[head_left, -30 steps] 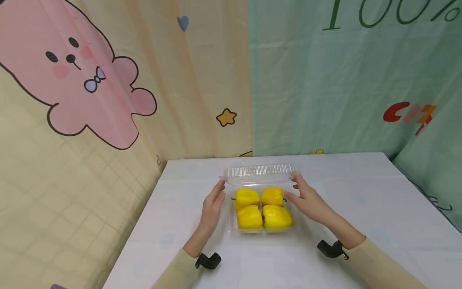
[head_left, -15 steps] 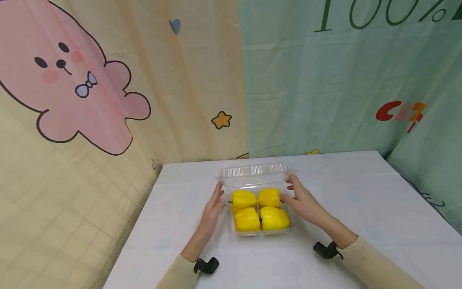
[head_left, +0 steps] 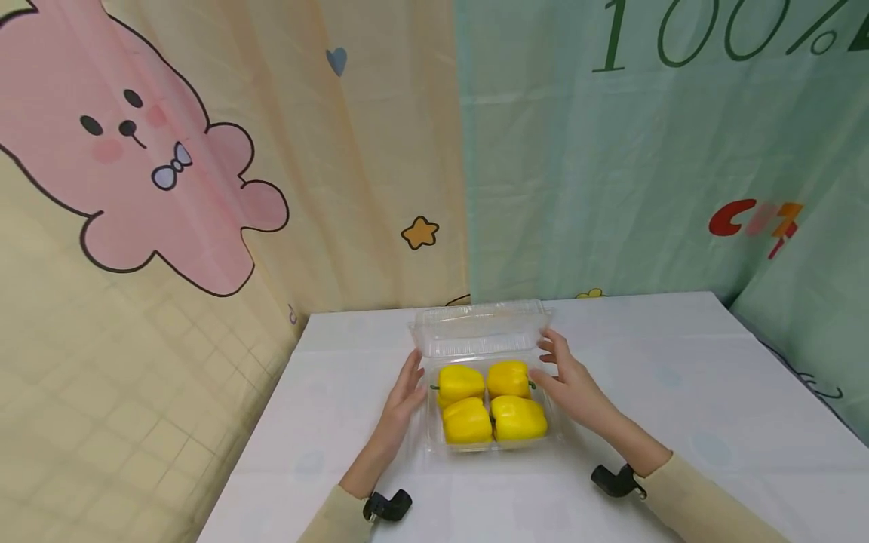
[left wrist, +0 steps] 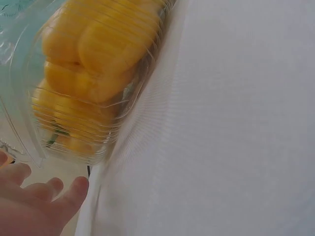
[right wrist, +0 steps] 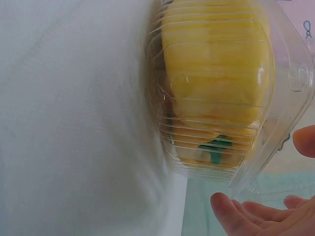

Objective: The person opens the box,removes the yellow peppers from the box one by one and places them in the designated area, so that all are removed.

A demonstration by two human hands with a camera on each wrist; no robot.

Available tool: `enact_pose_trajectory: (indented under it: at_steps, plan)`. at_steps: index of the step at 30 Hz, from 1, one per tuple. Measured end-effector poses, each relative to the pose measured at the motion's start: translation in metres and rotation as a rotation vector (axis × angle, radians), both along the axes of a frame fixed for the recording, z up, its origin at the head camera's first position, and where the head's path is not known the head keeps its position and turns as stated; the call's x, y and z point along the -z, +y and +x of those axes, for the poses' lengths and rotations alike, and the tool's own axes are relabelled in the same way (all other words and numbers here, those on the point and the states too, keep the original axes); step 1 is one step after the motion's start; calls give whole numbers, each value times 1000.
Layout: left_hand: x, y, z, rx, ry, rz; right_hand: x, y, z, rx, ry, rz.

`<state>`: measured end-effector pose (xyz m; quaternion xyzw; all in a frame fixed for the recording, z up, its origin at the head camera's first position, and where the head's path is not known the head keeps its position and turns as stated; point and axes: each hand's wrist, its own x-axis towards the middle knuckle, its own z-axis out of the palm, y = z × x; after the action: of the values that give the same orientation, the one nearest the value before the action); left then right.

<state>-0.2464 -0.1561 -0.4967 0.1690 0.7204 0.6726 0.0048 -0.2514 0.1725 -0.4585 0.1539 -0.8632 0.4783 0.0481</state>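
Note:
A clear plastic clamshell box point(head_left: 434, 445) sits on the table with its lid point(head_left: 482, 332) raised at the back. Inside lie several yellow bell peppers point(head_left: 519, 418), two of them showing green stems. My left hand point(head_left: 402, 392) is beside the box's left side, fingers extended and fingertips right at the lid's near corner; in the left wrist view its fingers point(left wrist: 71, 196) lie just below the box's rim. At the right side my right hand point(head_left: 573, 381) has its fingertips by the lid's other corner, thumb apart from the fingers point(right wrist: 226, 211) and close to a pepper.
A white cloth covers the table point(head_left: 339, 437). Behind it hangs a printed curtain point(head_left: 611, 188), beige and green, close to the table's back edge. Black wrist cameras point(head_left: 388, 505) are strapped at both cuffs.
The lid has changed its tilt, so that more of its broad face shows behind the peppers. Both hands keep their places beside the box, while the head view has shifted slightly.

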Motion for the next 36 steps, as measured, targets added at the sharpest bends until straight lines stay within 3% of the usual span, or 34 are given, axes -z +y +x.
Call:
enact_pose_trajectory:
  at_steps: [20,28,36]
  plan:
    - [-1,0,-2,55,-44,-41,4,2,-2,-21,-21,-49]
    - [0,-2,-3,80,-82,-4,0,3,-1,-15,-59,-68]
    - [1,-1,-2,65,-132,-14,0,4,-3,4,-99,-82]
